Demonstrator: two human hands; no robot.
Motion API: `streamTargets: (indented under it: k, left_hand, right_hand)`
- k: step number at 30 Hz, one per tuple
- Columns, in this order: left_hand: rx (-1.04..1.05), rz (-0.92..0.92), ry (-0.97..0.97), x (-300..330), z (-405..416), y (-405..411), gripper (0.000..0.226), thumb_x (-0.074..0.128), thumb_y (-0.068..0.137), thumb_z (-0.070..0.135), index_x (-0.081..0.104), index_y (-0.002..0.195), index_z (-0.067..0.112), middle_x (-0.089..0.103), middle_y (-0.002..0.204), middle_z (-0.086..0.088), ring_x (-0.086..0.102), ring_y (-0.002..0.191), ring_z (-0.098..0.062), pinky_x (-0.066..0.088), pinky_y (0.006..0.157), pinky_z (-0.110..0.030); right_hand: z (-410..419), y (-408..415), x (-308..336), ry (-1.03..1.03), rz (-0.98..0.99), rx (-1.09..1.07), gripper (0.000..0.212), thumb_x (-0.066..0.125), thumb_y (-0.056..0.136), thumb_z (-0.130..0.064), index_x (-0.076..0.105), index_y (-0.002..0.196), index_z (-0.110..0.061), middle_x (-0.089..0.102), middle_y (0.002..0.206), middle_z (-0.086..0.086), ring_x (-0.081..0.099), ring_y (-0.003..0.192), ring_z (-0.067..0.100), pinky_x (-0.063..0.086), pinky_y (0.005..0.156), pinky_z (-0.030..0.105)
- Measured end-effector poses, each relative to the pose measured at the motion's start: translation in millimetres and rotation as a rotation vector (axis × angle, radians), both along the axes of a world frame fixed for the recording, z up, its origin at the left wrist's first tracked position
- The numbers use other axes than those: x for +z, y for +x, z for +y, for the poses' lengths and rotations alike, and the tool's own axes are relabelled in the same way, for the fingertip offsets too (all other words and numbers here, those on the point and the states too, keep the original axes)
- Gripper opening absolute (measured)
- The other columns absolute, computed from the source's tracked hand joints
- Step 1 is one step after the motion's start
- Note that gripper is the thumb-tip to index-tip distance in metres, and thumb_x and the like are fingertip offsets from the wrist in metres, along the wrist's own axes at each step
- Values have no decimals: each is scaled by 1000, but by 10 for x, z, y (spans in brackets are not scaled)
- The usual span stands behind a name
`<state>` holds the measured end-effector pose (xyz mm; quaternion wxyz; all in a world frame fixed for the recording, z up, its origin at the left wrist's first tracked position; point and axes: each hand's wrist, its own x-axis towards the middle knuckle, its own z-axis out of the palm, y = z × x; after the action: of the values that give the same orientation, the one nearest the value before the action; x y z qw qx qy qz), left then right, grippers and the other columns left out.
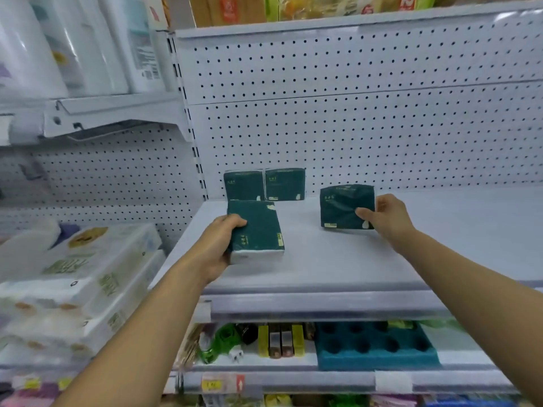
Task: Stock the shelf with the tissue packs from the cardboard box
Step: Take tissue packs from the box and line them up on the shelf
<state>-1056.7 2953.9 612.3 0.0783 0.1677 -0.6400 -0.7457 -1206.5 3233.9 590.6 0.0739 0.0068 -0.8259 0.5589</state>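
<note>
1. Lower shelf (323, 377), below both forearms: a teal foam tray with round holes (376, 346), yellow and brown small packs (279, 340), a green item (223, 339) to their left. Price tag (212, 385) on the shelf edge strip.
2. Left of the left forearm: stacked white paper roll bundles (73, 277) in clear wrap, blurred.
3. White shelf (323, 268), bare surface under and between both hands, front edge just below the wrists.
4. Left hand (217, 248): fingers curl round the left side of a dark green tissue pack (257, 230), thumb on top. This pack lies flat, long side running away from the camera, white end facing near. Cannot tell if it touches the shelf or is just above it.
5. Right hand (388, 215): thumb on the front face, fingers behind the right edge, pinching a second tissue pack (345, 207). That pack stands upright, slightly tilted, wrapper creased, bottom edge at the shelf surface.
6. Hands well apart, one pack each, bare shelf between them.
7. Beyond the left hand: two more tissue packs, back-left pack (244, 185) and back-right pack (284, 183), upright, side by side and touching, against the pegboard. The flat pack's far end sits just in front of the back-left pack.
8. Pegboard back wall (382, 127), white with dark holes, behind everything.
9. Far upper left: tall white wrapped rolls (73, 45) on a higher shelf. Top: orange and green packets (293, 7), blurred.
</note>
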Motion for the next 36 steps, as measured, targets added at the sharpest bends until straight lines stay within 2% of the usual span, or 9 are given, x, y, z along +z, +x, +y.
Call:
streamTargets:
  k: [7,13,22,25,28,30,32,34,36]
  left_hand:
    - [-22,27,-33,-38,-4,-581,33,61,95,16,55,127,19,73,108,-4,70,98,-21,57,84,-40]
    - [68,43,-80,-14,52,-969,40,69,90,25,52,126,21,72,107,-5,70,100,-23,51,98,-49]
    - [106,131,-120,-60,171,-1250,25,70,89,27,70,114,28,73,109,-2,70,101,-22,54,95,-46]
    - [90,134,-133,-43,223,-1292,23,67,91,28,70,114,27,74,109,0,70,99,-18,54,91,-40]
    - [66,155,-259,-16,303,-1333,18,69,90,28,72,108,29,74,105,2,71,91,-11,58,75,-27]
    - [19,188,-403,19,397,-1383,14,69,90,25,73,103,29,75,97,5,70,87,-8,54,68,-19]
    - [-46,223,-510,55,546,-1462,14,71,89,22,73,102,28,75,91,8,70,86,-7,55,75,-20]
    - [-111,250,-535,74,724,-1552,15,72,88,21,72,102,26,75,89,8,71,86,-7,56,80,-23]
    - [-178,253,-523,77,897,-1643,16,73,87,22,72,102,25,75,90,7,71,86,-8,56,81,-24]
  right_hand:
    - [-153,-749,-9,88,34,-30,38,74,84,-24,58,115,-8,64,107,11,63,91,27,51,77,35]
    - [-302,-1241,-39,61,39,14,32,73,85,-16,58,112,-7,62,103,10,61,88,26,53,79,38]
    - [-365,-1617,-167,-30,22,60,33,75,82,-15,51,105,-11,62,108,11,62,91,23,55,80,41]
    - [-316,-1599,-129,-33,-14,58,47,71,85,-10,44,123,-10,54,120,12,56,95,21,46,77,33]
    - [-239,-1387,11,-61,181,-53,44,62,91,-13,40,129,-16,51,113,6,52,89,15,48,81,34]
    - [-183,-1164,185,-139,267,133,34,64,92,-24,48,122,-22,55,97,1,53,82,8,49,72,22]
    - [-135,-970,331,-89,150,504,36,69,88,-31,54,120,-27,64,96,-4,60,88,4,46,69,11]
    - [-62,-895,370,-26,6,725,41,75,83,-24,57,121,-26,70,95,-6,66,92,7,48,75,15]
    - [86,-947,332,-28,-4,704,39,77,81,-12,63,116,-21,71,84,-4,69,86,13,52,75,22]
